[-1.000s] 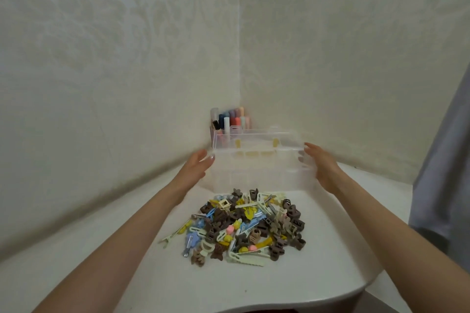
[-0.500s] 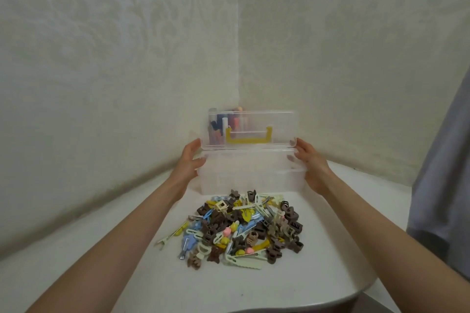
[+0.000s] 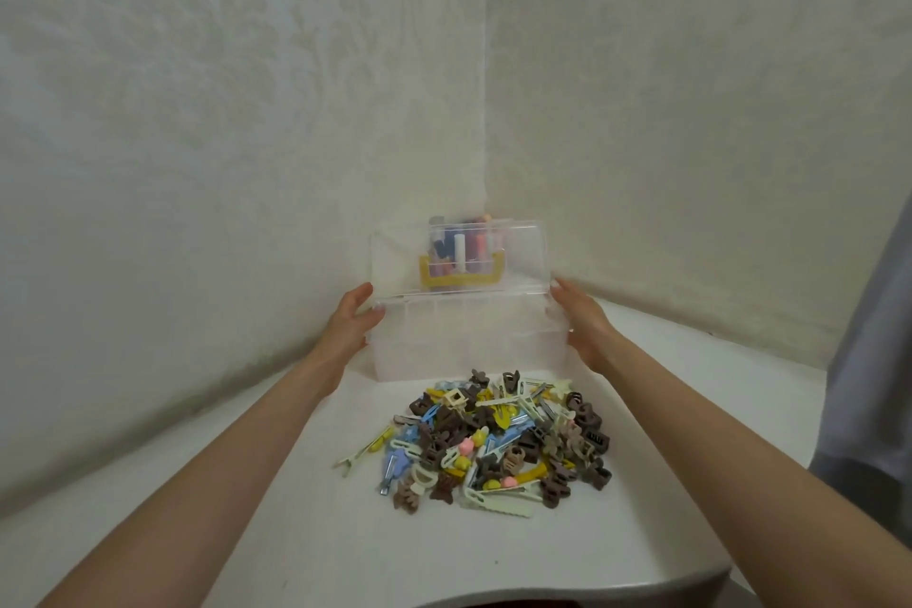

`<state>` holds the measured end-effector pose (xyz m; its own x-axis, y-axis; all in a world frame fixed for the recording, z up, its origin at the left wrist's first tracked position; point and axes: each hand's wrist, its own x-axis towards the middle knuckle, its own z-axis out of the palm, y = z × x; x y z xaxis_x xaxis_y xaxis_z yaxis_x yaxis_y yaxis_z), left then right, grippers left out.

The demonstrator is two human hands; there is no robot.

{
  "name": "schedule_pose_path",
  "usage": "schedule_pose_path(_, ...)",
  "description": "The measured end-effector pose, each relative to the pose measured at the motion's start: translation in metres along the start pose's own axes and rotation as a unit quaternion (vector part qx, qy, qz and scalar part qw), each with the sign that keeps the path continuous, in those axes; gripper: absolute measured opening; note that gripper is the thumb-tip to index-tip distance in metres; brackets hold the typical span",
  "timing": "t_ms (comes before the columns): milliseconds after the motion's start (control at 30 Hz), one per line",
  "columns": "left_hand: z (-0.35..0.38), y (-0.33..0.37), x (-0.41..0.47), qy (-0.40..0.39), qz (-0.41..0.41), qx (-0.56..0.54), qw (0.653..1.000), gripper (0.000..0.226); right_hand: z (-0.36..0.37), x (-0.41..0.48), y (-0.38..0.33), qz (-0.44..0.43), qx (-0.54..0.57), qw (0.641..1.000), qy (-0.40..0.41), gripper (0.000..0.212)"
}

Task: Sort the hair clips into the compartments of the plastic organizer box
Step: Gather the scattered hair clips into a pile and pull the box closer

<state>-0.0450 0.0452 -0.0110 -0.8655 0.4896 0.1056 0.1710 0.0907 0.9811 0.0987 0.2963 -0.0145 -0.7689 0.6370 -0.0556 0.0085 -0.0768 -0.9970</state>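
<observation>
A clear plastic organizer box (image 3: 469, 346) stands at the back of the white table, its lid (image 3: 459, 257) raised upright with a yellow handle on it. Compartment dividers show along the box's top rim. My left hand (image 3: 353, 318) rests against the box's left end, fingers fairly straight, thumb at the rim. My right hand (image 3: 582, 321) lies flat against the right end. A heap of hair clips (image 3: 498, 439), brown, yellow, blue, cream and pink, lies just in front of the box.
A holder of coloured markers (image 3: 461, 244) stands in the wall corner behind the lid, seen through it. The white table (image 3: 197, 533) has a rounded front edge. Grey fabric (image 3: 873, 385) hangs at the right edge.
The box's lid has swung up from nearly shut to fully upright. Both hands stayed at the box's ends, shifting slightly.
</observation>
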Motion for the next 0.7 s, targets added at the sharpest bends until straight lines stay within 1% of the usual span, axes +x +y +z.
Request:
schedule_pose_path(67, -0.002, 0.001, -0.005, 0.005, 0.003, 0.016, 1.000, 0.050, -0.006, -0.002, 0.002, -0.001, -0.022, 1.000, 0.004, 0.048)
schedule_pose_path(133, -0.002, 0.001, -0.012, 0.006, 0.003, 0.024, 1.000, 0.053, -0.011, -0.008, 0.003, -0.008, -0.034, 0.999, 0.007, 0.050)
schedule_pose_path(233, 0.000, -0.002, -0.022, -0.006, -0.011, 0.028, 1.000, 0.058, -0.020, -0.018, 0.008, -0.019, -0.054, 0.998, -0.001, 0.045)
schedule_pose_path(300, 0.005, -0.001, -0.027, -0.024, -0.014, 0.025, 0.999, 0.057, -0.023, -0.024, 0.012, -0.027, -0.062, 0.998, -0.011, 0.039)
schedule_pose_path(333, 0.008, 0.000, -0.029, -0.036, -0.010, 0.019, 0.999, 0.053, -0.025, -0.026, 0.014, -0.031, -0.064, 0.997, -0.007, 0.038)
schedule_pose_path(433, 0.021, 0.005, -0.036, -0.068, 0.013, -0.001, 0.998, 0.028, -0.031, -0.031, 0.016, -0.049, -0.067, 0.996, 0.029, 0.038)
schedule_pose_path(467, 0.024, 0.005, -0.037, -0.076, 0.019, -0.007, 0.997, 0.025, -0.034, -0.032, 0.017, -0.053, -0.068, 0.996, 0.038, 0.041)
schedule_pose_path(500, 0.027, 0.005, -0.038, -0.085, 0.023, -0.010, 0.996, 0.026, -0.037, -0.034, 0.017, -0.054, -0.070, 0.995, 0.043, 0.044)
schedule_pose_path(600, 0.028, -0.004, -0.036, -0.105, 0.032, -0.015, 0.994, 0.039, -0.044, -0.038, 0.026, -0.066, -0.065, 0.995, 0.040, 0.049)
schedule_pose_path(700, 0.029, -0.017, -0.039, -0.094, 0.031, -0.033, 0.995, 0.039, -0.047, -0.038, 0.039, -0.091, -0.070, 0.993, 0.040, 0.053)
